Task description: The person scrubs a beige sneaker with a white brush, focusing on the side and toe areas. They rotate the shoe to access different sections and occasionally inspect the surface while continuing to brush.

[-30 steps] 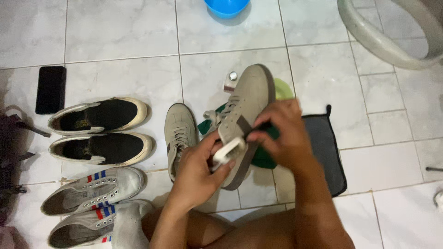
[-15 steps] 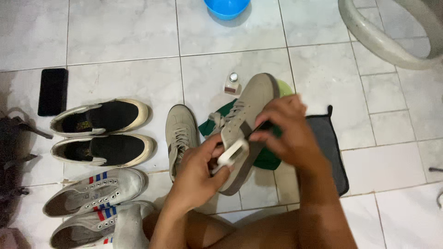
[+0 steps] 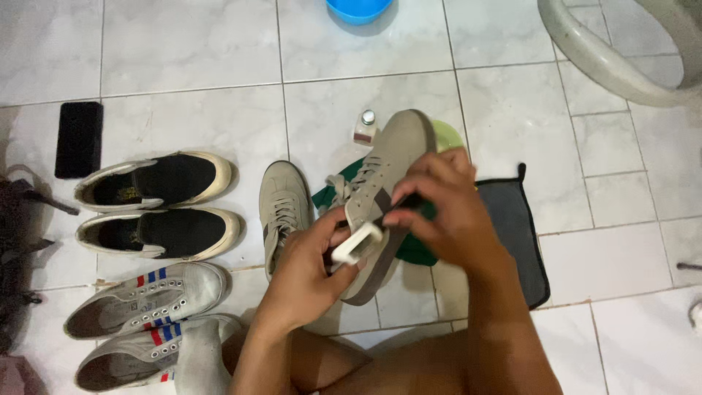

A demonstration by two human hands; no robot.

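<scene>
Beige shoe (image 3: 391,164) is up off the floor, held by the left hand (image 3: 307,274), whose grip also pinches a white tag (image 3: 356,243). Right hand (image 3: 453,216) grips something dark against the shoe. Its twin (image 3: 281,212) lies just left.

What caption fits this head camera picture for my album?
Left hand grips a tan sneaker while right hand rubs it with a brush, more shoes alongside.

A home's tiled floor (image 3: 183,66): worn shoes (image 3: 157,201) lined up, blue basin (image 3: 358,9)
</scene>
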